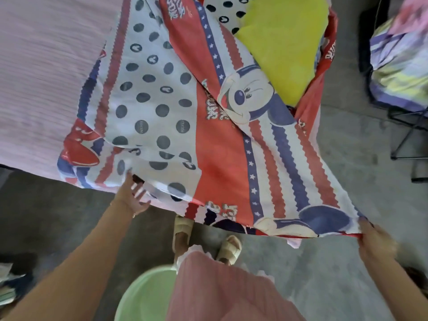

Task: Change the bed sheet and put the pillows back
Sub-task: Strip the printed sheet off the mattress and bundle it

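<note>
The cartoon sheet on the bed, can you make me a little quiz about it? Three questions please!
1. True or false: the right hand grips a corner of the cartoon sheet.
2. What colour is the cloth lying on the sheet: A yellow, B black, C brown?
3. Fill in: the basin on the floor near the feet is ____.

Key: 1 true. 2 A. 3 green. Bonus: the left hand has its fingers spread at the sheet's edge.

Green basin (143, 295) beside feet
</note>
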